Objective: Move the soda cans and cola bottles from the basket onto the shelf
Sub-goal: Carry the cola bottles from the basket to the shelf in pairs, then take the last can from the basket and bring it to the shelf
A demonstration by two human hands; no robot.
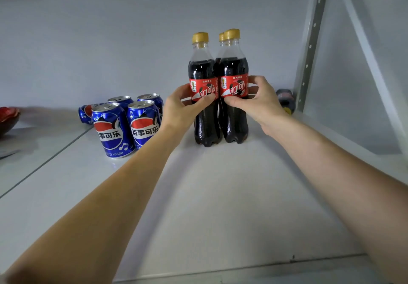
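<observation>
Cola bottles with yellow caps and red labels stand upright on the white shelf [220, 195]. My left hand [181, 109] grips the left bottle [204, 73] at its label. My right hand [258, 100] grips the right bottle [234, 71] at its label. A third bottle's cap [221, 37] shows just behind the right one. To the left stand several blue soda cans [110, 129], upright and close together, and one more can [85, 113] lies on its side behind them. Another cola bottle [284, 100] lies on its side at the back right. The basket is out of view.
A perforated metal upright [311, 40] and a slanted brace [371, 67] close off the shelf's right end. A dark bowl with something red in it [7, 118] sits at the far left on the adjoining shelf panel. The shelf's front edge runs along the bottom.
</observation>
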